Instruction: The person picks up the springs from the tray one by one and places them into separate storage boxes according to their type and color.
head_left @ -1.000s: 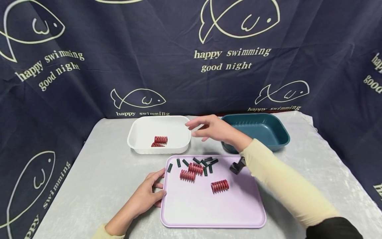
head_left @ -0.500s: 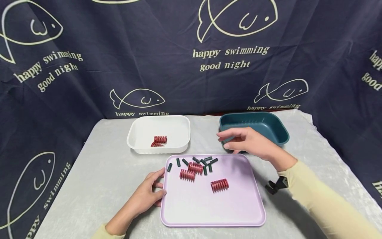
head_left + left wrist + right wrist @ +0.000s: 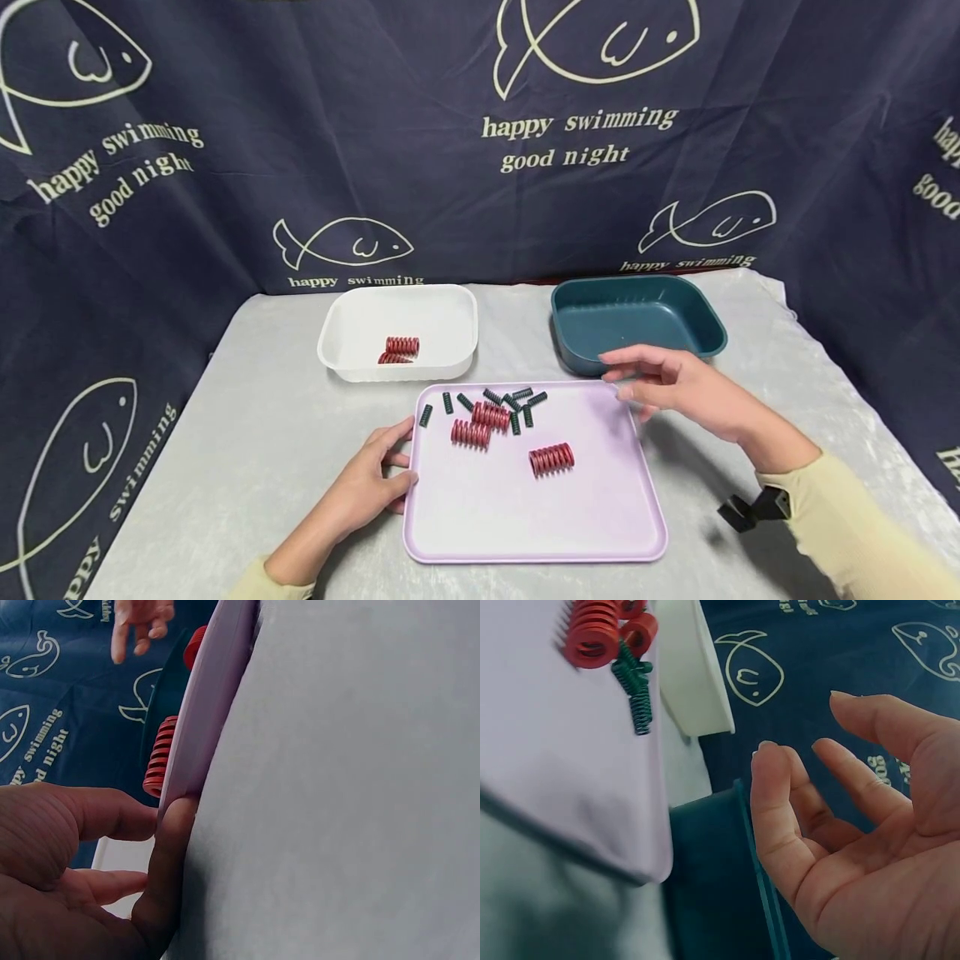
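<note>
My left hand [image 3: 365, 477] holds the left rim of a lilac tray [image 3: 525, 521], its fingertips and thumb right at the edge. Above the tray's far right corner hovers my right hand [image 3: 693, 392], fingers loosely bent with nothing between them; the right wrist view shows that hand [image 3: 870, 847] bare too. One thick red coil spring [image 3: 551, 459] lies alone near the tray's middle. Two more, a red spring [image 3: 471, 434] and its neighbour [image 3: 491, 415], lie close together farther back. Around them are several small dark green springs [image 3: 528, 416].
A white bin [image 3: 397, 376] at the back left contains red springs [image 3: 402, 345]. At the back right stands a dark teal bin [image 3: 592, 354], its near rim close to the right hand. A dark blue fish-print curtain [image 3: 450, 167] hangs behind the table [image 3: 247, 433].
My right hand has moved from beside the white bin rightward and nearer, past the teal bin to the tray's far right corner. The left hand and springs have stayed in place.
</note>
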Available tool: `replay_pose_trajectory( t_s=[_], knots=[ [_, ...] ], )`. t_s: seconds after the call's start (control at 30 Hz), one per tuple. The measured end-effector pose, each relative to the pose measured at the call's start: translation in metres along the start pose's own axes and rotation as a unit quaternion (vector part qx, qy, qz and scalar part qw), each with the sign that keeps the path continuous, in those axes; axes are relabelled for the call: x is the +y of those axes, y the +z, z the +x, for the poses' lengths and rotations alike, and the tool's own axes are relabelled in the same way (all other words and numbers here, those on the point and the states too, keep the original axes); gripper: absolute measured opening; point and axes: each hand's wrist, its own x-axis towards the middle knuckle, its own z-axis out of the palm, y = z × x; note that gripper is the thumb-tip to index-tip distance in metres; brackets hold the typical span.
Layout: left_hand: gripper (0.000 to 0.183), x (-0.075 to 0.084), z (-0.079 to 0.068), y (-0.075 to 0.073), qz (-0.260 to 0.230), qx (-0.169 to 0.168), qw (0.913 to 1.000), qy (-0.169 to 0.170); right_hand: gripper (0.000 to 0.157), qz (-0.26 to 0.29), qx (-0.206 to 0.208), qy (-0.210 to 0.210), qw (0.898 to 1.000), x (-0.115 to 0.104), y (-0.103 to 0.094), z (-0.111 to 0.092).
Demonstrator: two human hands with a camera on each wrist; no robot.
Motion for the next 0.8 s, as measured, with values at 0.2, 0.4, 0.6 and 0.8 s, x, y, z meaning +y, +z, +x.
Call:
replay_pose_trajectory(
  t_s=[0.2, 0.4, 0.6, 0.8],
  knots=[
    [0.075, 0.001, 0.0, 0.0, 0.005, 0.004, 1.0, 0.001, 0.048, 0.007, 0.023, 0.029, 0.999, 0.011, -0.002, -0.017],
    [0.075, 0.0, 0.001, 0.001, 0.005, 0.004, 1.0, -0.002, 0.045, 0.038, 0.034, 0.039, 0.998, 0.024, -0.003, -0.029],
    [0.075, 0.0, 0.001, 0.001, 0.004, 0.003, 1.0, -0.002, 0.05, 0.057, 0.059, 0.083, 0.993, 0.035, 0.008, -0.039],
    [0.075, 0.0, 0.001, 0.001, 0.005, 0.001, 1.0, -0.003, 0.055, 0.067, 0.072, 0.104, 0.99, 0.042, 0.018, -0.047]
  ],
)
